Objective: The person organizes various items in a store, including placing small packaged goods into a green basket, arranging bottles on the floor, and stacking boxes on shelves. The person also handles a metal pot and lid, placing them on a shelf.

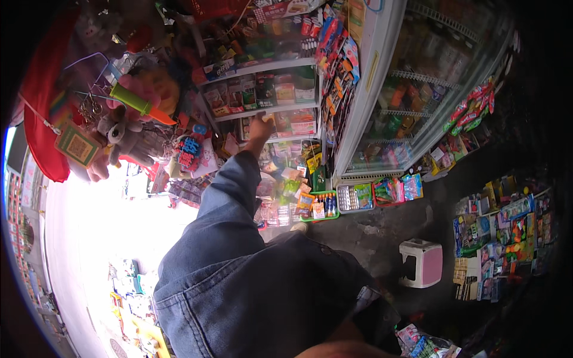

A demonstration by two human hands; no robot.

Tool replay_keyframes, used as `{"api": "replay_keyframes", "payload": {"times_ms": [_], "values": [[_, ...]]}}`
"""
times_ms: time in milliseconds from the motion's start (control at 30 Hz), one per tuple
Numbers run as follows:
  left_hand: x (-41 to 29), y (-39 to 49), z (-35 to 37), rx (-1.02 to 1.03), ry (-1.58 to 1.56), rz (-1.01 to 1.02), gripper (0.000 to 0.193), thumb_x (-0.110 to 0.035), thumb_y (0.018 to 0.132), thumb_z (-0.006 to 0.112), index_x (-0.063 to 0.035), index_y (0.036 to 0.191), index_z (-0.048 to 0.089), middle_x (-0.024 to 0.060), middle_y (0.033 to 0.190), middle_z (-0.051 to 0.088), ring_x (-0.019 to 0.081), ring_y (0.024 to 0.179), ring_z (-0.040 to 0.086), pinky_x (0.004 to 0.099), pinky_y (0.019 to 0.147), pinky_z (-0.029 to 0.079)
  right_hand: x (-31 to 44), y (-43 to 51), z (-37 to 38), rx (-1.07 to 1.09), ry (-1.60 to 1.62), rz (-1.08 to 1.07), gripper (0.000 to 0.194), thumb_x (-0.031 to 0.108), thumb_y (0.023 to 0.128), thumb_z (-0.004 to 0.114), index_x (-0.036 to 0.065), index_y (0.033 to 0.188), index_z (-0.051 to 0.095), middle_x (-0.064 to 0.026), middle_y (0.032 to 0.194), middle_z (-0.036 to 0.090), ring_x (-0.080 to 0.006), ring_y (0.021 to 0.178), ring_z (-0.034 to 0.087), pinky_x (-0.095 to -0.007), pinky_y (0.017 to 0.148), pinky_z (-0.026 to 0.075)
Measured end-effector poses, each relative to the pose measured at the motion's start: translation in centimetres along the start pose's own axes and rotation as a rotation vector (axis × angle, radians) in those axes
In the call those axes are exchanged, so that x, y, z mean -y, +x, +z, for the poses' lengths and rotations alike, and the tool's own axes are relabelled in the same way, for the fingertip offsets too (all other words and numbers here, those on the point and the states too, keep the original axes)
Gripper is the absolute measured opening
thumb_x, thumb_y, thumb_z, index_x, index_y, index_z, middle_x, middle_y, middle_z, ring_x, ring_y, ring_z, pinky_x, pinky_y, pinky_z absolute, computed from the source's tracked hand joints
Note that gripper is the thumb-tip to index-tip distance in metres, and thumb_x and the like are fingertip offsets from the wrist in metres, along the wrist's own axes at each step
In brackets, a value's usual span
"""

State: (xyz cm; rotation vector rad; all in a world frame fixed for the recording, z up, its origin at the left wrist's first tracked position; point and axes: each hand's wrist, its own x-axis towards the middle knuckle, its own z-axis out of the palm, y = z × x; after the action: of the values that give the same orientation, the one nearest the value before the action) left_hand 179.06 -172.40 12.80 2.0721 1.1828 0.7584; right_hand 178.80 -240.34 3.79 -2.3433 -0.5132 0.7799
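My left hand, at the end of a denim sleeve, reaches to a white-edged shelf rack of small packaged goods. Its fingers are at the edge of a middle shelf, beside boxed packets; whether they hold anything is unclear. Blurred bare skin at the bottom edge seems to belong to my right arm or hand; its fingers cannot be made out. Left of the reaching arm hang a grey plush toy, a green and orange toy knife and a card with a printed code.
A glass-door drinks fridge stands right of the rack. Baskets of packets, one with a green rim, line the floor. A pink and white stool stands on the dark floor near piled goods. Bright daylight enters at left.
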Motion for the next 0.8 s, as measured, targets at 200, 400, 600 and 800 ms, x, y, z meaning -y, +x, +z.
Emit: {"api": "replay_keyframes", "payload": {"times_ms": [200,400,600,800], "values": [[-0.3,20.6,-9.7,-0.711,0.323,0.36,0.037,-0.024,0.076,0.057,0.0001,0.104,0.055,0.0237,0.1,0.057,0.0373,0.1,0.052,0.0425,0.085,0.043,8.1,6.5,-4.2,-0.114,-0.431,-0.551,0.032,0.013,0.071,0.057,0.006,0.102,0.06,-0.0126,0.101,0.061,-0.0281,0.086,0.06,-0.0351,0.076,0.049],[-0.6,28.2,-15.0,-0.776,0.323,0.125,0.034,-0.024,0.074,0.06,-0.0018,0.1,0.056,0.0192,0.093,0.059,0.034,0.088,0.057,0.0416,0.077,0.045,28.7,18.8,-15.5,-0.514,-0.241,-0.582,0.026,0.007,0.076,0.06,0.002,0.102,0.058,-0.0114,0.092,0.059,-0.0249,0.082,0.057,-0.0344,0.075,0.046],[0.0,32.2,-17.1,-0.896,0.363,0.213,0.038,-0.029,0.072,0.063,-0.004,0.1,0.056,0.0182,0.089,0.058,0.0357,0.084,0.057,0.0409,0.073,0.045,50.3,26.2,-23.7,-0.636,-0.374,-1.225,0.025,-0.008,0.069,0.059,0.001,0.093,0.058,-0.0128,0.077,0.054,-0.0299,0.072,0.055,-0.0365,0.073,0.045],[0.6,35.9,-19.5,-0.688,0.154,0.064,0.047,-0.029,0.072,0.066,-0.0021,0.109,0.052,0.0225,0.107,0.056,0.0379,0.101,0.054,0.0436,0.086,0.043,58.8,31.1,-26.4,-0.634,-0.786,-1.582,0.025,-0.005,0.062,0.062,0.004,0.085,0.059,-0.009,0.065,0.047,-0.0296,0.062,0.05,-0.0452,0.068,0.045]]}}
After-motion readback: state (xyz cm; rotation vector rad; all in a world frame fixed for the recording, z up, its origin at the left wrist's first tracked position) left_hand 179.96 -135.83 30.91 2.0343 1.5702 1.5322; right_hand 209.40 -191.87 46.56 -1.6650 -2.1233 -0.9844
